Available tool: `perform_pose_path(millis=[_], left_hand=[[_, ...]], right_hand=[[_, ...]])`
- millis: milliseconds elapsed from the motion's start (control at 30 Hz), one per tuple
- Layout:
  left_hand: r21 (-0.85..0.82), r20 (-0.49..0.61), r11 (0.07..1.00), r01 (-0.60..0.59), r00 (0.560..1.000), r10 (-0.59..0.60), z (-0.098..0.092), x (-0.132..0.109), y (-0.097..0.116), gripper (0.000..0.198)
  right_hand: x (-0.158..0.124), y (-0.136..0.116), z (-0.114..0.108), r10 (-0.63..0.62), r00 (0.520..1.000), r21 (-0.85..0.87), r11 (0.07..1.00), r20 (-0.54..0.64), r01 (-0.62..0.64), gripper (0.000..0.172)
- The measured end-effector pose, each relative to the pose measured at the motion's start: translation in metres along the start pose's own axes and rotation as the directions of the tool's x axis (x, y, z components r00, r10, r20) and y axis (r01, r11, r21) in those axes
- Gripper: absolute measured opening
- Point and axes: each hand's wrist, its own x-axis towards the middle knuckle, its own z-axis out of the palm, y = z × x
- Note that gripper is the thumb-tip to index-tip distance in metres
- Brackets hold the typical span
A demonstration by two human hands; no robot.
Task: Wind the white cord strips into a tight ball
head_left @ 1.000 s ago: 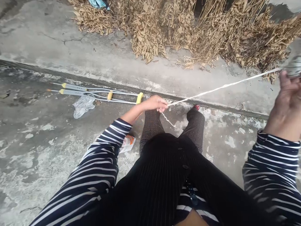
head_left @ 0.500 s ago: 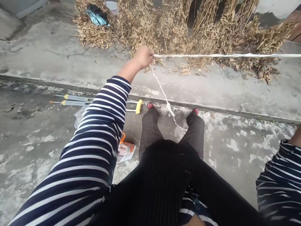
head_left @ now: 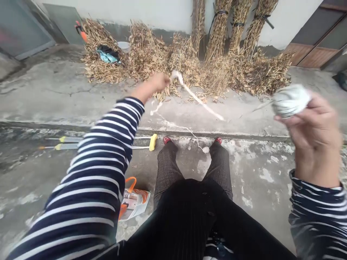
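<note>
In the head view my left hand (head_left: 159, 81) is stretched forward, its fingers closed on white yarn (head_left: 199, 99). One part of the yarn runs slack and blurred toward the right; another hangs down and leads to a small yarn ball (head_left: 206, 149) on the ground between my feet. My right hand (head_left: 316, 124), raised at the right, grips a larger ball of white yarn (head_left: 291, 100). A thin blurred strand trails leftward from that ball.
Heaps of dried plant stalks (head_left: 151, 54) lie along the wall, with tied bundles (head_left: 217, 29) standing behind. A pair of crutches (head_left: 67, 143) and an orange-handled bag (head_left: 138, 206) lie on the left. A low concrete step edge (head_left: 257, 135) crosses before my feet.
The taut yarn between my hands has gone slack and swung down. My right hand has come into view with the larger ball. The view has tilted up, showing more wall.
</note>
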Motion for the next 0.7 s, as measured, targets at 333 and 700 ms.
perform_pose_path(millis=[333,700], left_hand=[[-0.902,0.269,0.415,0.12,0.908,0.322,0.147,-0.158,0.077,0.047],[-0.898,0.335,0.379,0.225,0.907,0.255,0.18,-0.19,0.085,0.013]], right_hand=[[-0.02,0.077,0.046,0.505,0.817,0.116,0.826,0.279,-0.551,0.04],[-0.024,0.115,0.048,0.525,0.755,0.068,0.802,0.394,-0.593,0.037]])
